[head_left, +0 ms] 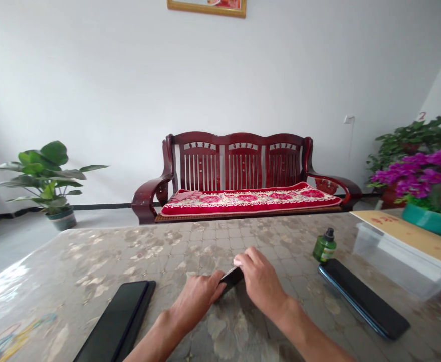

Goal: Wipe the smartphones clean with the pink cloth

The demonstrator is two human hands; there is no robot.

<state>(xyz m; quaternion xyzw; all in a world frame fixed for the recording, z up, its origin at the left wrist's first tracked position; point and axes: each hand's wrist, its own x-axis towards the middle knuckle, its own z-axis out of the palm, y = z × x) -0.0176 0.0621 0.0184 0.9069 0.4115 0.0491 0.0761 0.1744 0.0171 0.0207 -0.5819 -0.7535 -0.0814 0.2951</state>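
Both my hands meet on a small black phone (pixel 231 277) lying on the patterned table (pixel 92 266). My left hand (pixel 198 299) grips its near end with closed fingers. My right hand (pixel 260 284) curls over its far end, fingertips pinching the edge. Most of the phone is hidden under the hands. A second black phone (pixel 118 322) lies flat to the left of my left arm. A third black phone with a blue edge (pixel 363 296) lies to the right of my right arm.
A small green bottle with a black cap (pixel 324 246) stands beyond the right phone. A clear plastic box (pixel 401 261) with a brown board on top sits at the right, with a teal pot of purple flowers (pixel 427 191) behind. A red wooden bench (pixel 243 181) stands against the wall.
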